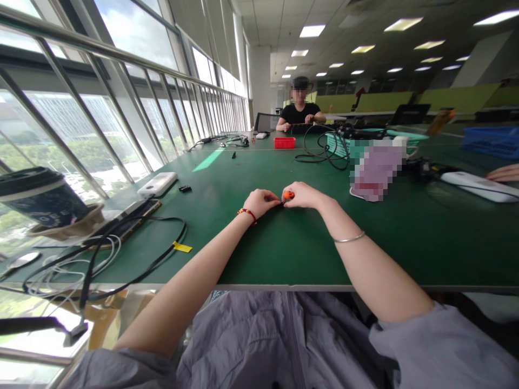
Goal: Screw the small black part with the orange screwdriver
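My left hand (261, 203), with a red beaded bracelet at its wrist, rests low over the green table with thumb and fingers pinched together. At its fingertips is a small black piece (283, 203), too small to name. My right hand (302, 195) is closed around a small orange-handled tool (288, 195), whose working end is hidden. The two hands nearly meet at the black piece, in the middle of the table. To the left of them lies a small black part (185, 188).
Left: a paper cup (48, 197) in a carrier, a white power bank (158, 185), tangled cables (93, 259). Ahead: a red bin (284, 142), black cables, a teal basket (337, 146). Right: a blurred-out pinkish thing (377, 170), a blue basket (492, 141). A person (300, 114) sits opposite; another person's hand (505, 173) is at right.
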A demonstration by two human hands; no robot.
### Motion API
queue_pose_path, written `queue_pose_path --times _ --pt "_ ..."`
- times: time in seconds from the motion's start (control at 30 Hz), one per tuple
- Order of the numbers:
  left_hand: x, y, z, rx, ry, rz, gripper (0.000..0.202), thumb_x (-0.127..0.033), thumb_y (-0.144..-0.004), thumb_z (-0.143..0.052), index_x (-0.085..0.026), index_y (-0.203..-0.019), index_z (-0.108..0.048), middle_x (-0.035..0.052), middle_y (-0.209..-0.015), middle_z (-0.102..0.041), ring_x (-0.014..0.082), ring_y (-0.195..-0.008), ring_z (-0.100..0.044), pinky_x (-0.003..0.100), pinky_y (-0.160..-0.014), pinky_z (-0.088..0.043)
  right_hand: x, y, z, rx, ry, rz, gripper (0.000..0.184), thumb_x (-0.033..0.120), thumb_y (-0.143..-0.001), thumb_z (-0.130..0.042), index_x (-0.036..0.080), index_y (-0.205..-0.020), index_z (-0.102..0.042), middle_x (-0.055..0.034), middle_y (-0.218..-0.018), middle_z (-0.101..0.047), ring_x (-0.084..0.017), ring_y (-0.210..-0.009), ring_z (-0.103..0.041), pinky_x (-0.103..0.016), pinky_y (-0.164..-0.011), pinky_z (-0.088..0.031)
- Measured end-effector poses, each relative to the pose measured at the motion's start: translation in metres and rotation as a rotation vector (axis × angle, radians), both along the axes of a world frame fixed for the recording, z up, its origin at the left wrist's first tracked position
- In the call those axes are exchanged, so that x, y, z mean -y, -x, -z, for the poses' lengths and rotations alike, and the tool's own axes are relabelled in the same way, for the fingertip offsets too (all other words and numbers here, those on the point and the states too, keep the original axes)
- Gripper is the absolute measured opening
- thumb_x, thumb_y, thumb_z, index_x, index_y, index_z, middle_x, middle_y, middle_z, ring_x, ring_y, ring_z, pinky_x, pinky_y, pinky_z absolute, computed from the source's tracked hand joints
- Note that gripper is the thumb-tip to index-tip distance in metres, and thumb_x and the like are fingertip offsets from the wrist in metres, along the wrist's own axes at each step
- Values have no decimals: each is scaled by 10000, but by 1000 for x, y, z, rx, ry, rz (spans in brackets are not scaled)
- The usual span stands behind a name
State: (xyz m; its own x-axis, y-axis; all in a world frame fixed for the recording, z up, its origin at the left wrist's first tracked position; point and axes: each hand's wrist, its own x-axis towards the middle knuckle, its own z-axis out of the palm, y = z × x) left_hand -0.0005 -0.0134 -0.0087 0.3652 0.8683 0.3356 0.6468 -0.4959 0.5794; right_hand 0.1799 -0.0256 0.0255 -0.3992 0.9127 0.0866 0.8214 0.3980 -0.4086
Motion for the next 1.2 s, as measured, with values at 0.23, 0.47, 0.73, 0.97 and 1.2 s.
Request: queue_pose_path --times 0.23,0.47,0.73,0.97,1.2 --pt "0 0 0 8 11 1 166 -295 -734 -667 -165 -796 -748 40 -810 -734 175 -769 -652 282 -779 -519 1 -1 0 -35 -10 -8 192 253 -663 -646 189 -835 -705 -11 -784 -675 -126 -708 -576 -205 -619 -417" --pt "0 0 1 7 -6 -3 163 -296 -743 -661 -163 -799 -738 42 -810 -728 172 -765 -651 280 -783 -520 -4 -2 3 -40 -30 -19 196 260 -687 -637 185 -849 -717 -14 -790 -680 -125 -714 -584 -205 -626 -416" --pt "0 0 2 -27 -19 12 193 -303 -723 -681 -158 -840 -730 45 -858 -725 173 -788 -647 278 -765 -520 -4 -2 3 -44 -29 -15 194 236 -690 -628 179 -850 -722 -16 -791 -684 -123 -713 -590 -200 -625 -416" --pt "1 1 1 -44 -55 11 158 -304 -722 -672 -179 -793 -740 32 -835 -719 174 -793 -643 273 -759 -511 -3 -2 2 -42 -27 -23 184 222 -680 -635 179 -837 -720 -12 -779 -677 -122 -711 -587 -199 -631 -420" --pt "0 1 2 -24 -79 -9 169 -327 -720 -676 -179 -770 -742 32 -813 -712 171 -779 -637 264 -740 -506 -3 -1 3 -48 -18 -15 201 225 -673 -642 175 -855 -713 -15 -795 -682 -127 -727 -592 -199 -639 -425"
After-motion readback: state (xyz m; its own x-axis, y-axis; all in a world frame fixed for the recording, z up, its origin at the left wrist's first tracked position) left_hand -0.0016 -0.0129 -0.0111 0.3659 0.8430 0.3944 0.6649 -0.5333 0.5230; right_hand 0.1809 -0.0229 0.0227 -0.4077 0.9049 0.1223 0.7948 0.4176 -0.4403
